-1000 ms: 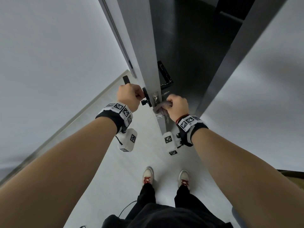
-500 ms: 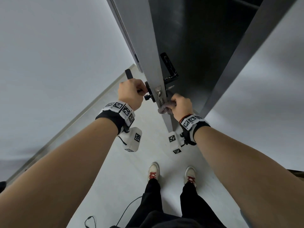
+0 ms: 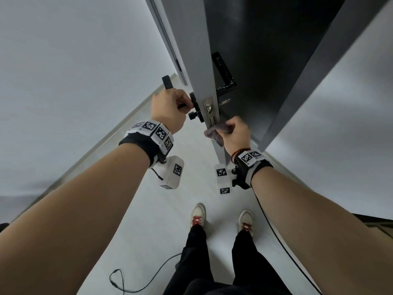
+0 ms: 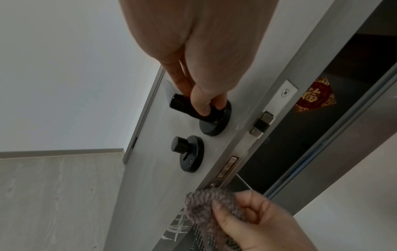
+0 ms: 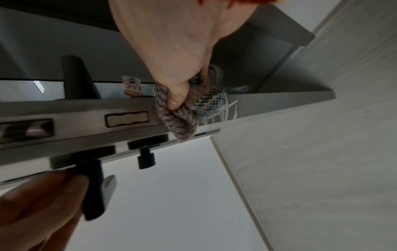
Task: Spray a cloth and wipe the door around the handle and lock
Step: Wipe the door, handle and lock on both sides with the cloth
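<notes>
left hand [image 3: 170, 108] is curled round the black lever handle [image 4: 187, 107]. right hand [image 3: 237, 135] clamps the bunched cloth [image 4: 212, 205] against the door edge [image 5: 268, 103]; fingertips hidden.

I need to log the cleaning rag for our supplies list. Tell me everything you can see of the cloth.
The cloth is a small rag of thick, ribbed, greyish-mauve knit, with a black-and-white woven patch and pale loose threads hanging from one end. It is bunched into a wad, not spread flat. The right hand grips it, thumb on top and fingers curled round. It is pressed against the door's narrow edge, just below the metal lock plate. Whether it is damp cannot be told.
</notes>
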